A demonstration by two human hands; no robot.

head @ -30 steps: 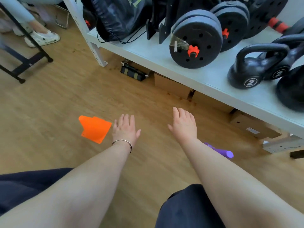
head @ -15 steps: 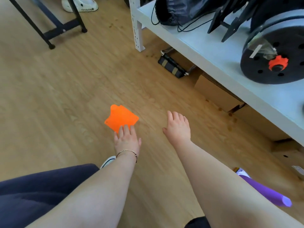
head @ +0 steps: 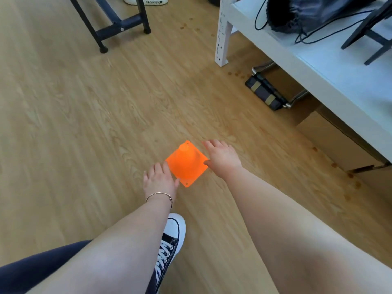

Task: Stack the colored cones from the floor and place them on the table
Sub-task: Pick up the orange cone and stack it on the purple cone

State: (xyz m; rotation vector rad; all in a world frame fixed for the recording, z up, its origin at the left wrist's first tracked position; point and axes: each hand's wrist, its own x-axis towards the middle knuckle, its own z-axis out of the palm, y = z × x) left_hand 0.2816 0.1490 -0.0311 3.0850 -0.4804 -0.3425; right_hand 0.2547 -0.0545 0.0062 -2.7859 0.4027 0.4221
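An orange cone (head: 186, 163) with a square base stands upright on the wooden floor, in the middle of the head view. My left hand (head: 160, 180) reaches down at its near left corner, fingers spread, thumb touching the base edge. My right hand (head: 222, 159) is at the cone's right side, fingers apart, thumb against the base. Neither hand is closed around it. The light grey table (head: 331, 66) runs along the upper right.
A black drawstring bag (head: 314, 13) with cords and a black stand sit on the table. Under it lie a dark striped object (head: 265, 93) and cardboard boxes (head: 337, 141). A black frame leg (head: 118, 28) stands at the upper left. My sneaker (head: 169, 242) is below the cone.
The view has swung left and down, losing the weights and the purple object. Both hands have closed in on the orange cone, one on each side of it.
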